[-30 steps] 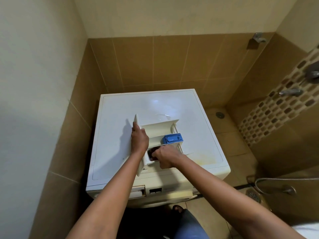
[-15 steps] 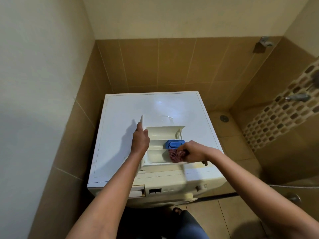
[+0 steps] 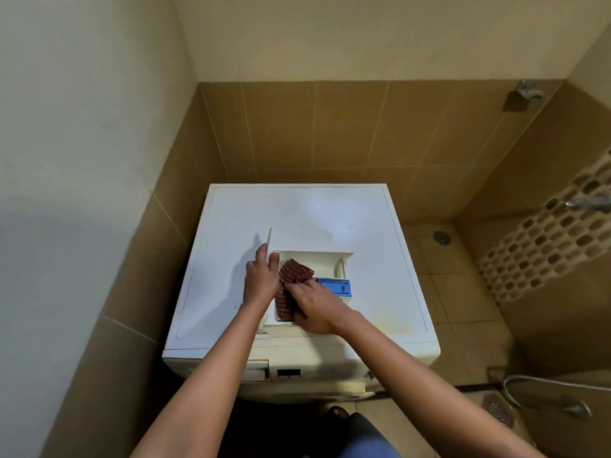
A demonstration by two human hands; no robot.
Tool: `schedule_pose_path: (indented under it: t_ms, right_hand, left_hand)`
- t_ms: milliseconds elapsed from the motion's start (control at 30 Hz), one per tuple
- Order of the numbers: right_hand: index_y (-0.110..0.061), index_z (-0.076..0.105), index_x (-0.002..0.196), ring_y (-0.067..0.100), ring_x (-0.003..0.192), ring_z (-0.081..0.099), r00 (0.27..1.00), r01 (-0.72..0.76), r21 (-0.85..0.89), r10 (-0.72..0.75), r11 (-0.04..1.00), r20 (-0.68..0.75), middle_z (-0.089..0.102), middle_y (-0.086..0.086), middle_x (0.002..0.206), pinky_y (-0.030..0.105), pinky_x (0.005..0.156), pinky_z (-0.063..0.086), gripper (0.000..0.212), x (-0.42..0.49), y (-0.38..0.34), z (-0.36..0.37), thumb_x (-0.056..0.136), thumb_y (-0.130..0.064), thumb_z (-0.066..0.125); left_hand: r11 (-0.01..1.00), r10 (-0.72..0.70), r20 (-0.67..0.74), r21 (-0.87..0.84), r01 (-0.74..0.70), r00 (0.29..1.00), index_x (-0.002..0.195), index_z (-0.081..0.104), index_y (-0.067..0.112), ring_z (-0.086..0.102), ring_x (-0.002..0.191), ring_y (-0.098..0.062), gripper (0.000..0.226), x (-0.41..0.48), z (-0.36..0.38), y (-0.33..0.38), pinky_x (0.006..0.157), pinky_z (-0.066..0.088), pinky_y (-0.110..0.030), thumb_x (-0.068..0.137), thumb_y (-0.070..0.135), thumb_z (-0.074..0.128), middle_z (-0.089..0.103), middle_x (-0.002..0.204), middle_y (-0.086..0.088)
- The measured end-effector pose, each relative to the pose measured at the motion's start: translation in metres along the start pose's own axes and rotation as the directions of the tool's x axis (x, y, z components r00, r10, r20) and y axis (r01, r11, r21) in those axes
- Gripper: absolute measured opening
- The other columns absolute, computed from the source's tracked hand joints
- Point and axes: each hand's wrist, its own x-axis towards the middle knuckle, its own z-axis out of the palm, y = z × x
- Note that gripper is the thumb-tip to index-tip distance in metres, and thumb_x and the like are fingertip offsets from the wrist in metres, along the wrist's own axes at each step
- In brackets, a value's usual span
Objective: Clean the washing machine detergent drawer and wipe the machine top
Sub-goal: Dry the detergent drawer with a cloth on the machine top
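Observation:
The white detergent drawer [image 3: 325, 262] lies on the washing machine top [image 3: 297, 213], its front panel standing upright at the left. A blue insert [image 3: 336, 287] sits in its right side. My left hand [image 3: 262, 278] grips the upright front panel and steadies the drawer. My right hand [image 3: 316, 307] presses a dark red checked cloth [image 3: 291, 279] into the drawer's left compartments. The cloth and my hands hide most of the drawer's near part.
The machine stands in a corner, with a plain wall on the left and brown tiles behind. The empty drawer slot [image 3: 259, 371] shows on the machine front. On the right are a tiled floor, a floor drain [image 3: 441, 237], a hose [image 3: 542, 383] and wall taps [image 3: 588, 202].
My right hand has moved left with the cloth, from beside the blue insert into the left compartments. The cloth now lies spread out. My left hand has stayed on the front panel.

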Motion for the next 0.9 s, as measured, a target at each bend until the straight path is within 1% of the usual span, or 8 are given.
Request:
schedule_pose_path:
  t_ms: [133, 300, 467, 600, 667, 767, 833, 900]
  right_hand:
    - [-0.004, 0.054, 0.122, 0.036, 0.106, 0.055, 0.993, 0.033, -0.046, -0.038, 0.998, -0.114, 0.061, 0.016, 0.119, 0.043, 0.083, 0.049, 0.037, 0.011, -0.007, 0.006, 0.093, -0.025, 0.045]
    - [-0.008, 0.063, 0.100, 0.033, 0.087, 0.065, 0.994, -0.082, -0.084, 0.076, 0.993, -0.074, 0.069, 0.010, 0.099, 0.033, 0.063, 0.048, 0.036, 0.034, -0.015, -0.002, 0.098, -0.032, 0.037]
    - [-0.012, 0.065, 0.098, 0.030, 0.078, 0.067, 0.984, -0.142, -0.318, 0.168, 0.937, 0.058, 0.070, 0.007, 0.089, 0.033, 0.067, 0.054, 0.035, 0.038, -0.023, -0.006, 0.098, -0.033, 0.037]
    - [0.000, 0.046, 0.069, 0.022, 0.078, 0.060, 0.946, -0.208, -0.461, 0.297, 0.862, 0.130, 0.059, 0.011, 0.076, 0.028, 0.076, 0.047, 0.029, 0.028, -0.034, -0.011, 0.095, -0.012, 0.044]
    - [0.005, 0.053, 0.076, 0.025, 0.094, 0.062, 0.946, -0.211, -0.447, 0.297, 0.869, 0.131, 0.062, 0.013, 0.090, 0.021, 0.078, 0.044, 0.028, 0.031, -0.033, -0.009, 0.096, -0.011, 0.041]
    - [-0.003, 0.061, 0.108, 0.028, 0.099, 0.065, 0.973, -0.068, -0.456, 0.159, 0.887, 0.165, 0.064, 0.009, 0.096, 0.024, 0.061, 0.043, 0.023, 0.036, -0.030, -0.012, 0.097, -0.009, 0.042]
    - [-0.008, 0.063, 0.105, 0.026, 0.089, 0.068, 0.981, -0.073, -0.422, 0.140, 0.903, 0.131, 0.068, 0.005, 0.095, 0.024, 0.049, 0.035, 0.020, 0.035, -0.026, -0.010, 0.094, -0.012, 0.047]
    - [-0.012, 0.064, 0.100, 0.026, 0.086, 0.067, 0.991, -0.091, -0.337, 0.119, 0.937, 0.065, 0.069, 0.006, 0.096, 0.025, 0.054, 0.037, 0.015, 0.036, -0.021, -0.010, 0.092, -0.016, 0.051]
  left_hand:
    - [0.999, 0.043, -0.034, 0.021, -0.042, 0.999, 0.147, 0.033, 0.018, 0.043, 0.126, -0.032, 0.048, -0.001, 0.001, -0.001, 0.098, 0.037, -0.039, 0.103, 0.038, 0.030, 0.049, 0.136, -0.017]
    - [0.998, 0.047, -0.051, 0.054, -0.044, 0.998, 0.148, 0.032, 0.021, 0.045, 0.125, -0.032, 0.049, -0.003, 0.002, 0.001, 0.099, 0.040, -0.041, 0.103, 0.039, 0.031, 0.050, 0.136, -0.016]
    - [0.992, 0.007, -0.079, 0.127, 0.003, 0.997, 0.146, 0.033, 0.023, 0.052, 0.117, -0.033, 0.047, -0.002, 0.003, 0.002, 0.091, 0.046, -0.044, 0.102, 0.042, 0.031, 0.054, 0.130, -0.016]
    - [0.996, 0.007, -0.070, 0.085, -0.002, 0.997, 0.146, 0.033, 0.024, 0.051, 0.119, -0.031, 0.047, -0.009, 0.010, 0.008, 0.091, 0.046, -0.042, 0.102, 0.041, 0.032, 0.052, 0.133, -0.014]
    - [0.998, 0.021, -0.075, 0.061, -0.017, 0.997, 0.147, 0.033, 0.023, 0.051, 0.121, -0.031, 0.047, -0.010, 0.011, 0.010, 0.093, 0.045, -0.040, 0.103, 0.039, 0.033, 0.053, 0.134, -0.014]
    - [1.000, 0.019, -0.067, 0.019, -0.017, 0.998, 0.148, 0.033, 0.021, 0.049, 0.125, -0.031, 0.047, -0.010, 0.008, 0.008, 0.100, 0.041, -0.040, 0.103, 0.037, 0.033, 0.053, 0.135, -0.014]
    - [1.000, -0.002, -0.064, -0.031, 0.000, 0.998, 0.148, 0.035, 0.022, 0.048, 0.126, -0.030, 0.047, -0.011, 0.007, 0.008, 0.103, 0.040, -0.038, 0.103, 0.037, 0.033, 0.053, 0.137, -0.013]
    - [0.997, -0.020, -0.071, -0.082, 0.014, 0.997, 0.147, 0.037, 0.023, 0.050, 0.125, -0.028, 0.046, -0.011, 0.007, 0.010, 0.102, 0.040, -0.036, 0.103, 0.036, 0.033, 0.055, 0.135, -0.012]
